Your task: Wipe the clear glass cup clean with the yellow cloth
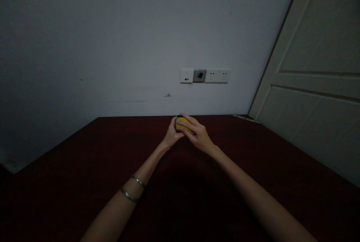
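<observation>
Both of my arms reach out over a dark red table (84, 159). My left hand (170, 135) and my right hand (198, 134) meet near the table's far edge, fingers closed around a small yellow object (182, 123) with a dark rim. The left hand grips it from the left side. The right hand's fingers lie over its top and right. Most of the object is hidden by the fingers, so I cannot tell what it is. Two thin metal bangles (133, 188) sit on my left forearm.
A pale wall rises behind the table with a row of sockets and a switch (205, 75). A white panelled door (317, 84) stands at the right. A thin light strip (246, 118) lies at the table's far right corner. The room is dim.
</observation>
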The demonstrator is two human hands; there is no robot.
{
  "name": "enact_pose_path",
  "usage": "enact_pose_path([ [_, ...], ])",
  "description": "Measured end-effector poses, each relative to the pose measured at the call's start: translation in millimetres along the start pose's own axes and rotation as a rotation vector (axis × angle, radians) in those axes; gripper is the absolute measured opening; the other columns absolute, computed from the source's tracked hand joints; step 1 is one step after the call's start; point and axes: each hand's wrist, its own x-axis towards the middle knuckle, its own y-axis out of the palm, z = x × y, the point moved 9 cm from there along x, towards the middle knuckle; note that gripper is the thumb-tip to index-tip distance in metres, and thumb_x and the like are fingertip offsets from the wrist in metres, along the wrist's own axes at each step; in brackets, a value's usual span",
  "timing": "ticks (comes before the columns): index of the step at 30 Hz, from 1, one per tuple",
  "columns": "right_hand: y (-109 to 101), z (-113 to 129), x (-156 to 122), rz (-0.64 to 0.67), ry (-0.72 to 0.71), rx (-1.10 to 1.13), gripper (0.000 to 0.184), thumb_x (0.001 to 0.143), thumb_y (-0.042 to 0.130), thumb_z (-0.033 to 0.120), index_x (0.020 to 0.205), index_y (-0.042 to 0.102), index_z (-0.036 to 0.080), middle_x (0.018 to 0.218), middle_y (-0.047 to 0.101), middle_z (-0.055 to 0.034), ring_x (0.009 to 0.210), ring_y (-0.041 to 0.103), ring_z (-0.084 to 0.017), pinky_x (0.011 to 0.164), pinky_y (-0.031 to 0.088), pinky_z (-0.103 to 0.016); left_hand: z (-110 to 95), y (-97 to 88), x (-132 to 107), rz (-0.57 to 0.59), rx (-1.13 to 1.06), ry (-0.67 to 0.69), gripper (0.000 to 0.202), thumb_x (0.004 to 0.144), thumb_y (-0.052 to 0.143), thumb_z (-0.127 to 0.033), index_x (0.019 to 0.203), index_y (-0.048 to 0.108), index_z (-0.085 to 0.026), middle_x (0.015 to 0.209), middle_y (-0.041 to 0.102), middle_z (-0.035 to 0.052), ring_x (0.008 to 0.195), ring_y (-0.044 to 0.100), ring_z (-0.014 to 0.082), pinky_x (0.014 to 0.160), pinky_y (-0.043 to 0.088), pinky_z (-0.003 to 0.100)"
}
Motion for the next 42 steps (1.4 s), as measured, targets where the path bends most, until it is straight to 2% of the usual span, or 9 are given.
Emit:
enact_pose_path([
  [4,-3.3,-1.3,3.1,-0.064,0.042,0.000,0.030,0.084,0.053,0.029,0.112,0.062,0.031,0.134,0.049,-0.0001,0.121,0.048,-0.019,0.104,0.036,-0.038,-10.1,0.2,3.9,0.083,0.066,0.028,0.064,0.057,0.071,-0.024,0.112,0.039,-0.015,0.104,0.053,0.0072,0.092,0.055,0.0202,0.082,0.045,0.033],
  [11,-17.0,-33.0,6.4,-0.206,0.219,0.080,0.027,0.082,0.054,0.036,0.104,0.067,0.026,0.112,0.066,-0.0046,0.109,0.057,-0.020,0.100,0.041,-0.039,-27.0,9.3,0.4,0.246,0.344,0.057,0.073,0.057,0.073,-0.019,0.121,0.039,-0.016,0.116,0.053,0.0102,0.104,0.053,0.0235,0.091,0.042,0.037],
  [18,-1.7,0.7,2.7,0.045,-0.037,-0.095,0.030,0.082,0.057,0.030,0.111,0.063,0.032,0.131,0.052,0.0007,0.123,0.045,-0.021,0.105,0.034,-0.043,-22.8,5.6,-2.6,0.246,0.457,0.048,0.069,0.056,0.070,-0.015,0.119,0.040,-0.015,0.102,0.057,0.0078,0.089,0.058,0.0209,0.075,0.048,0.032],
  [21,-5.6,-3.9,3.8,-0.017,0.014,-0.041,0.028,0.082,0.056,0.030,0.110,0.064,0.031,0.130,0.053,-0.0008,0.120,0.048,-0.021,0.104,0.036,-0.042,-25.3,7.4,-2.9,0.251,0.467,0.056,0.072,0.056,0.071,-0.016,0.121,0.040,-0.015,0.108,0.056,0.0091,0.094,0.057,0.0224,0.079,0.047,0.035],
  [27,-18.0,-44.2,3.6,-0.230,0.302,0.187,0.029,0.079,0.057,0.041,0.100,0.069,0.024,0.109,0.067,-0.0046,0.107,0.059,-0.022,0.099,0.042,-0.041,-27.3,12.3,-2.1,0.241,0.420,0.028,0.077,0.054,0.077,-0.022,0.122,0.041,-0.017,0.114,0.056,0.0102,0.104,0.055,0.0256,0.091,0.043,0.040],
  [30,-17.9,-33.3,5.3,-0.192,0.234,0.144,0.027,0.080,0.057,0.039,0.100,0.069,0.026,0.113,0.065,-0.0036,0.110,0.057,-0.022,0.100,0.041,-0.041,-22.9,10.2,-2.2,0.229,0.398,0.012,0.077,0.053,0.078,-0.023,0.121,0.042,-0.017,0.113,0.057,0.0099,0.103,0.055,0.0255,0.091,0.043,0.040],
  [36,-7.0,13.3,7.1,0.046,-0.036,-0.052,0.027,0.081,0.057,0.028,0.106,0.065,0.030,0.128,0.055,-0.0006,0.119,0.050,-0.021,0.102,0.038,-0.042,-16.7,3.9,-2.3,0.198,0.346,-0.011,0.070,0.056,0.073,-0.016,0.119,0.042,-0.016,0.104,0.059,0.0074,0.093,0.059,0.0219,0.079,0.048,0.035],
  [38,-8.8,14.6,8.4,0.036,-0.033,-0.048,0.026,0.082,0.057,0.028,0.107,0.065,0.031,0.127,0.056,-0.0005,0.118,0.050,-0.021,0.102,0.038,-0.042,-19.5,5.4,-1.5,0.196,0.319,-0.001,0.067,0.057,0.074,-0.018,0.117,0.043,-0.016,0.103,0.059,0.0073,0.093,0.059,0.0219,0.080,0.048,0.035],
  [42,-22.0,-6.2,11.5,-0.142,0.132,0.082,0.024,0.082,0.057,0.032,0.103,0.067,0.030,0.119,0.062,-0.0018,0.113,0.055,-0.021,0.100,0.040,-0.041,-21.7,8.2,0.5,0.171,0.229,-0.044,0.068,0.055,0.078,-0.024,0.114,0.045,-0.016,0.106,0.058,0.0088,0.092,0.059,0.0219,0.079,0.050,0.037],
])
